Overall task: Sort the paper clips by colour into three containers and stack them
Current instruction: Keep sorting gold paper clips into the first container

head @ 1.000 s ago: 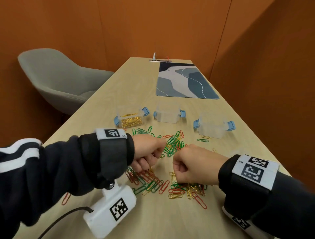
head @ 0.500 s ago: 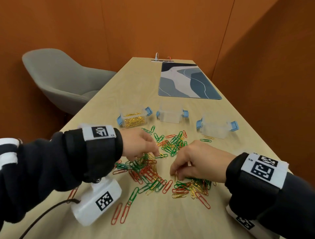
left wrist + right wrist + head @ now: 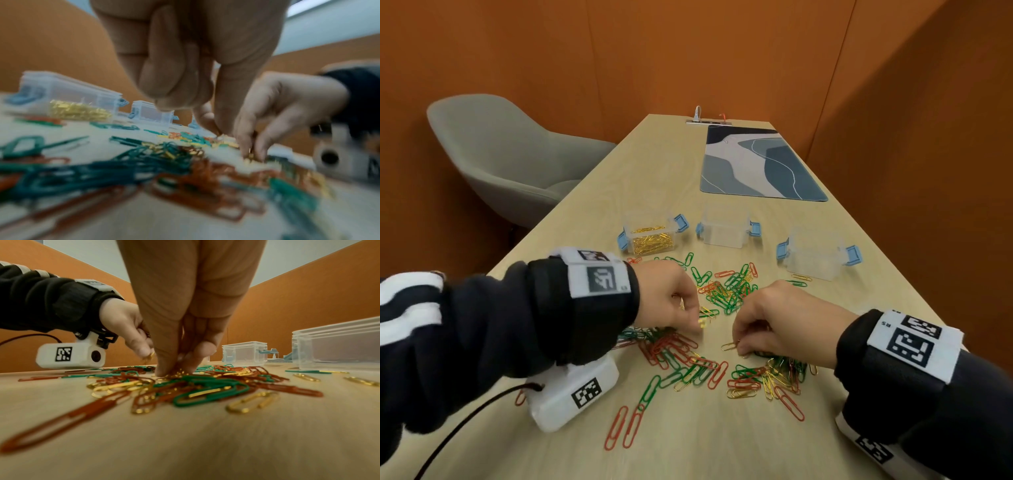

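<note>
Three containers: I see clear boxes with blue latches in a row across the counter, beyond the clips.
Left container: it holds a layer of gold clips and no other colour that I can see.
Middle container: standing apart from its neighbours; I see no clips in it.
Right container: nearest my right side, with a green clip and a gold clip lying loose just in front of it.
Paper clips: red, green and gold ones lie mixed and tangled on the counter between my hands and the boxes, with two red ones apart at the near edge of the spread.
Left hand: my grip is curled tight, fingertips pinching gold clips just above the heap; the wrist view is blurred, but the head view shows gold at the fingertips.
Right hand: fingers point straight down into the pile, the grip narrow, thumb and fingertips closing on a gold clip that lies on the counter.
Desk mat: blue and grey, at the far end of the counter, well apart from everything.
Grey chair: beside the counter on my left.
</note>
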The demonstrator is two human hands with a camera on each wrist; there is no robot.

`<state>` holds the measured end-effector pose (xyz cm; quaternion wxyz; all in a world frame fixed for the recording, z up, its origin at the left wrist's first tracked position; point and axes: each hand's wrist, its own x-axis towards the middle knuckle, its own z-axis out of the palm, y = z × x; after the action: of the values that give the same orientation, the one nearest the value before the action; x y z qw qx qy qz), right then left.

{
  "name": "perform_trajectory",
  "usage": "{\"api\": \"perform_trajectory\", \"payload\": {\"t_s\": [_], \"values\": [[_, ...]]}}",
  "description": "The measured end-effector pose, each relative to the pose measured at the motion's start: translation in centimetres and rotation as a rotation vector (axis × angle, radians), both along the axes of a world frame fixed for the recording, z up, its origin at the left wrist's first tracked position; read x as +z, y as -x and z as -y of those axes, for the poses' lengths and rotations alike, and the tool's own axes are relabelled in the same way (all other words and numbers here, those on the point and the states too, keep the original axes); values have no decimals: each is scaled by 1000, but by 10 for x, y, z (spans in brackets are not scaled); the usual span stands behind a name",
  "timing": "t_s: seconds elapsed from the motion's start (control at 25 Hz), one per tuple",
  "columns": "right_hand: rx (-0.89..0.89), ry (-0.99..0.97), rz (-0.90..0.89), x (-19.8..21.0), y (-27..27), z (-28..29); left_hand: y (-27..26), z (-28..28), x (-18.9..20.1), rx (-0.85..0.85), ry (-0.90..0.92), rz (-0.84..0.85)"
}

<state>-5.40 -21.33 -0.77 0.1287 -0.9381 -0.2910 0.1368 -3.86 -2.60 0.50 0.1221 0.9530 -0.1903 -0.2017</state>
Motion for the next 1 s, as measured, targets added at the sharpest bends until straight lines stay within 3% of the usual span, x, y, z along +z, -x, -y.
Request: {"api": "perform_trajectory", "payload": {"t_s": [0.16, 0.36, 0.48, 0.64, 1.0], "values": [[-19, -5, -41, -1, 0, -2, -5, -13, 9, 372, 440, -446], [49, 120, -93, -1, 3, -4, -5, -15, 7, 511, 796, -642], [68, 140, -95, 0, 5, -5, 0, -8, 2, 513, 808, -713], [53, 68, -61, 1, 5, -3, 5, -4, -2, 464, 619, -676], [138, -439, 244, 3, 10, -6, 12, 5, -11, 506, 737, -826]]}}
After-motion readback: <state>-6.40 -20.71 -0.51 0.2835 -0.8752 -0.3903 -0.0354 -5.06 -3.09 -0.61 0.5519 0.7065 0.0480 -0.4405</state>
